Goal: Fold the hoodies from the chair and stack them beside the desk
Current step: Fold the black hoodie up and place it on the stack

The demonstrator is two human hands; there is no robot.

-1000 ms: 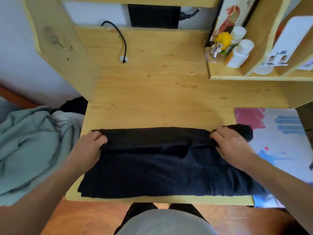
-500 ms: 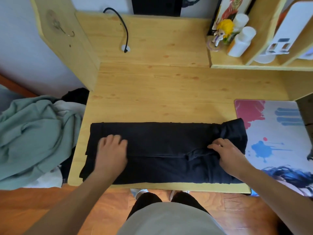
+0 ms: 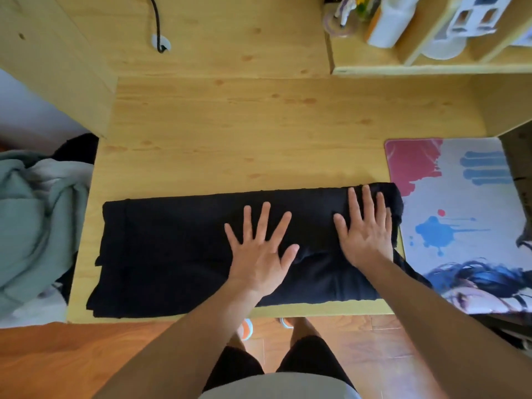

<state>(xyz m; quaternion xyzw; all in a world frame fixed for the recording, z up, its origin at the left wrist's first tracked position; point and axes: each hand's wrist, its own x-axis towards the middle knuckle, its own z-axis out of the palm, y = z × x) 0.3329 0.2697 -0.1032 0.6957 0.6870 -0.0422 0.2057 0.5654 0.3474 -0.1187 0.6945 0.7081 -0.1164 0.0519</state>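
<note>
A black hoodie (image 3: 167, 249) lies folded into a long flat band along the front edge of the wooden desk (image 3: 244, 133). My left hand (image 3: 260, 249) presses flat on its middle with fingers spread. My right hand (image 3: 364, 231) presses flat on its right end, fingers straight, near the bunched edge by the mouse mat. To the left of the desk a pale green hoodie (image 3: 31, 223) lies crumpled in a heap with a grey-white garment (image 3: 62, 174) and something black behind it.
A printed mouse mat (image 3: 460, 203) covers the desk's right side. A shelf unit (image 3: 403, 61) at the back right holds bottles and a figurine. A black cable (image 3: 157, 21) plugs in at the back. A wooden side panel (image 3: 57, 67) rises at the left. Orange floor lies below.
Both hands let go of the folded edge and went flat on the hoodie. The left hand slid from the left end to the middle; the right hand opened out over the right end.
</note>
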